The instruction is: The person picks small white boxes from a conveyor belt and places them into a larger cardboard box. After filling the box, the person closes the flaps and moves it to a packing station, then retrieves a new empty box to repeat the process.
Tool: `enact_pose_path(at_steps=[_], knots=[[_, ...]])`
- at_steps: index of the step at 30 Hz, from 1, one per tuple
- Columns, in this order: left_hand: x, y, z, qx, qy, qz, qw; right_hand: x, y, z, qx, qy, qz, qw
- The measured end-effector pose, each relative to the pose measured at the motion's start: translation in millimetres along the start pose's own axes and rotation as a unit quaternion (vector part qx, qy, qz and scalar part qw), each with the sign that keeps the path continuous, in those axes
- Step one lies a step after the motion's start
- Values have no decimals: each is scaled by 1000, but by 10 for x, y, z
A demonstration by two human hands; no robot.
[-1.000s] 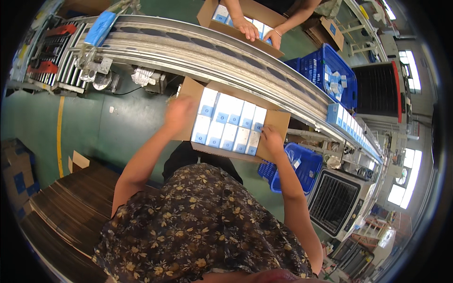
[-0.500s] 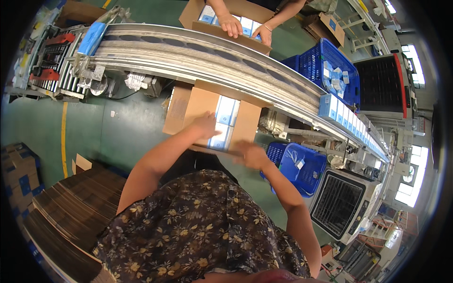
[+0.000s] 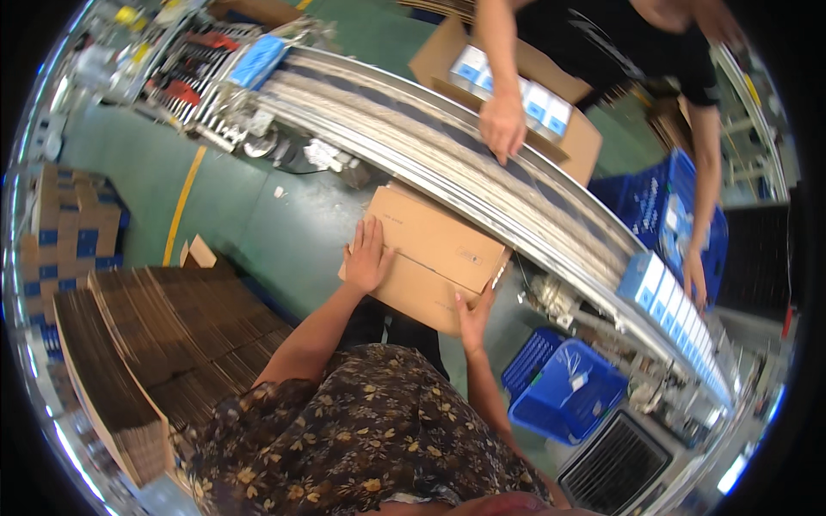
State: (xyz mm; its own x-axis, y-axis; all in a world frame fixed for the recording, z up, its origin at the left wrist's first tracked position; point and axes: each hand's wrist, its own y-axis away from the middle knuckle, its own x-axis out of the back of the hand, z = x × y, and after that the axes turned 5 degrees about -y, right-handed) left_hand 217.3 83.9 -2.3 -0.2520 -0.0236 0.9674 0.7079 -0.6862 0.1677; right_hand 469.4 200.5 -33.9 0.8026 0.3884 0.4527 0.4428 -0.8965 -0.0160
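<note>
A cardboard carton (image 3: 422, 249) stands in front of me against the near side of the conveyor, its top flaps folded down so the contents are hidden. My left hand (image 3: 369, 257) lies flat on the left part of the top, fingers spread. At the carton's right near corner, my right hand (image 3: 474, 316) rests with fingers extended and thumb apart. A thin seam runs between the two flaps.
Beyond the conveyor (image 3: 413, 129), a co-worker reaches over an open carton (image 3: 585, 150) of white-and-blue boxes. A row of such boxes (image 3: 667, 301) lines the belt's right end. Blue baskets (image 3: 568, 387) stand at right; flattened cardboard (image 3: 172, 335) is stacked at left.
The carton's flaps have come down over the white-and-blue boxes inside. Both my hands now touch its outside. The co-worker's hands have moved apart, one over the belt, one toward the boxes at right.
</note>
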Motion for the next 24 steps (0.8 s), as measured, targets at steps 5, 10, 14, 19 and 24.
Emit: enact_pose_path(at_steps=[5, 10, 14, 19, 24], knots=[[12, -544, -578, 205, 27, 60, 977, -538, -74, -64, -126, -222, -84, 963], [300, -921, -1337, 192, 94, 41, 976, -1328, -371, 970, -488, -275, -39, 827], [275, -1067, -2108, 198, 167, 9, 966, -2022, -402, 569, -499, -329, -62, 799], [203, -1080, -3288, 248, 365, -31, 897, -2633, -179, 187, -394, -498, -53, 770], [491, -569, -4736, 455, 355, -34, 816, -3663, 55, -771, -435, -380, -103, 810]])
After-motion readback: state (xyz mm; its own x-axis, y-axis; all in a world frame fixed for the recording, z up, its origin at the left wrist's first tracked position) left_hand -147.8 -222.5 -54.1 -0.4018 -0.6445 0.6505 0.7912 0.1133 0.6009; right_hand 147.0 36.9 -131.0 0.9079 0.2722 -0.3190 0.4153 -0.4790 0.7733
